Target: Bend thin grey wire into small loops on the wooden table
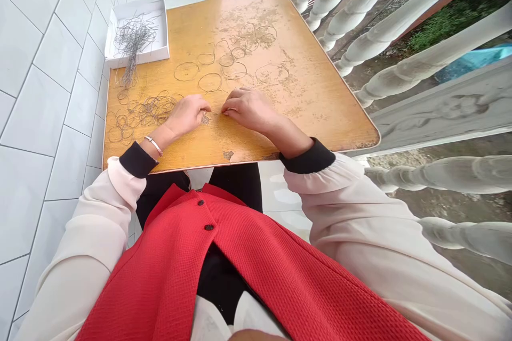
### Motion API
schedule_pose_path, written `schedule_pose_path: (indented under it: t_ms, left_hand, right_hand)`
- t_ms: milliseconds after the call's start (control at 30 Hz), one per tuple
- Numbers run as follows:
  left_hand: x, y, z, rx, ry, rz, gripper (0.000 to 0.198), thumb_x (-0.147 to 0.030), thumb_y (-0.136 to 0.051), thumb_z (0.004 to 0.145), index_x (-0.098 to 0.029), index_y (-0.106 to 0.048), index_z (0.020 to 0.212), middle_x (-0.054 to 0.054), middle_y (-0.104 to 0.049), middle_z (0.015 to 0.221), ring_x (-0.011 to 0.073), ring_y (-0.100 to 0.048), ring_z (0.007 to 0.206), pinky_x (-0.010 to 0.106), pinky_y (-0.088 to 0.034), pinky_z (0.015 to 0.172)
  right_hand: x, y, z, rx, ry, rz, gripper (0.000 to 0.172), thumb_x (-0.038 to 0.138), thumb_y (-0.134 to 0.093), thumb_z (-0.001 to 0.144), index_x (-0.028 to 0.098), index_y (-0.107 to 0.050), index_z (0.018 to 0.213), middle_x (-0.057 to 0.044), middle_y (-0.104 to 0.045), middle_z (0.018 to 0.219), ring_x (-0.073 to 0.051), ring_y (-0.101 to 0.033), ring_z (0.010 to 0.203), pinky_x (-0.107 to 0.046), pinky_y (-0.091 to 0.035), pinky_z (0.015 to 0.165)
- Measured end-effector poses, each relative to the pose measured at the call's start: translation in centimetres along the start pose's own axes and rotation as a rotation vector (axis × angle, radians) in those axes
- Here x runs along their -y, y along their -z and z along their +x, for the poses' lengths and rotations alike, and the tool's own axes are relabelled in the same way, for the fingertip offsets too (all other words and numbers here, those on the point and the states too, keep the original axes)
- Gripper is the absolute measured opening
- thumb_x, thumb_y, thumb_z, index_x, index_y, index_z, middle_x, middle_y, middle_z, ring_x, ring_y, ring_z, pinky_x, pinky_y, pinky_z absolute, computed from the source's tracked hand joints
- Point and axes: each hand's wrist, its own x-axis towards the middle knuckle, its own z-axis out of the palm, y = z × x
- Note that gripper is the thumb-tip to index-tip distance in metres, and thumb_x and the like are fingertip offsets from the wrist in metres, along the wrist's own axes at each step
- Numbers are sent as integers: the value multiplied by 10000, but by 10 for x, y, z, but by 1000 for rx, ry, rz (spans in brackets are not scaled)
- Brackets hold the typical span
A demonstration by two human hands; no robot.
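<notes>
My left hand (188,114), with a light bracelet at the wrist, is over the near part of the wooden table, its thumb and fingers pinched together. My right hand (248,109) faces it a short gap away, also in a pinch. Between the fingertips a thin wire (216,113) faintly shows, curving round in front of both hands; its ends are hidden in the fingers. Beside my left hand lies a tangled heap of wire rings (156,109). Several separate wire rings (210,90) of different sizes lie flat beyond my hands.
A white open box (160,54) at the table's far left corner holds a bundle of thin wires (134,37) that spills over its near edge. The worn yellow tabletop (316,106) stands between a tiled wall (60,85) on the left and a white balustrade (372,53) on the right.
</notes>
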Motion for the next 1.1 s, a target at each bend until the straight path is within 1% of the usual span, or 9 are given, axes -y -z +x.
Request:
schedule_pose_path:
  t_ms: [100, 267, 467, 600, 833, 900, 967, 1033, 1100]
  left_hand:
    - [-2, 0, 0, -36, -12, 97, 370, -93, -479, 905, -145, -743, 1158, 131, -688, 1137, 269, -615, 1105, 425, -495, 966]
    - [-9, -7, -5, 46, -76, 219, 345, -65, -447, 902, -132, -765, 1021, 152, -673, 1106, 279, -599, 1066, 431, -499, 909]
    - [-15, -5, -9, 25, -97, 164, 340, -101, -456, 927, -135, -758, 1078, 138, -690, 1079, 278, -616, 1062, 428, -505, 925]
    - [-11, -6, -3, -55, -129, 150, 361, -102, -490, 914, -123, -696, 1209, 152, -664, 1273, 286, -605, 1184, 453, -498, 1019]
    - [-9, -20, -4, 38, -117, 130, 337, -97, -485, 916, -123, -709, 1167, 163, -671, 1317, 303, -609, 1264, 497, -486, 1085]
    - [-10, -11, -9, -31, -120, 54, 405, -56, -486, 895, -138, -679, 1241, 144, -660, 1356, 281, -608, 1284, 470, -483, 1104]
    - [-7, 11, -16, -158, -121, -44, 451, -25, -499, 878, -170, -666, 1270, 103, -666, 1370, 249, -619, 1282, 433, -489, 1107]
    - [6, 41, -26, -346, -98, -140, 381, -24, -533, 873, -179, -710, 1173, 75, -717, 1291, 223, -665, 1208, 400, -518, 1068]
    - [26, 70, -37, -645, -18, -256, 301, -26, -524, 891, -159, -734, 1060, 64, -775, 1106, 195, -717, 1055, 380, -567, 960]
  right_hand:
    - [-4, -2, 0, -11, 19, 18, 292, 239, -490, 929, 212, -779, 899, -115, -730, 977, -272, -620, 919, -419, -483, 836]
    - [-10, -3, 0, 1, 42, 27, 278, 224, -492, 926, 203, -759, 854, -122, -725, 977, -268, -625, 922, -428, -488, 856]
    - [-8, 7, -6, -2, 135, 22, 300, 208, -469, 921, 204, -753, 826, -121, -739, 945, -261, -650, 895, -428, -516, 860]
    - [-11, 10, -7, -36, 131, 33, 306, 202, -464, 926, 203, -761, 854, -130, -759, 1004, -272, -663, 936, -445, -538, 878]
    - [-20, 5, -8, -47, 42, 91, 239, 250, -541, 933, 248, -739, 801, -84, -768, 985, -268, -680, 972, -463, -542, 920]
    - [-15, 10, -9, -80, 25, 133, 201, 258, -570, 920, 253, -734, 805, -77, -767, 996, -267, -689, 987, -460, -539, 936]
    - [-7, 19, -5, -158, 8, 155, 174, 243, -583, 893, 247, -739, 815, -84, -767, 996, -269, -700, 965, -456, -551, 906]
    - [4, 29, 7, -219, -22, 173, 166, 219, -588, 857, 234, -750, 819, -91, -767, 943, -263, -707, 880, -444, -566, 823]
    - [16, 33, 30, -192, -68, 193, 156, 202, -609, 832, 237, -761, 822, -82, -772, 918, -243, -703, 818, -438, -569, 809]
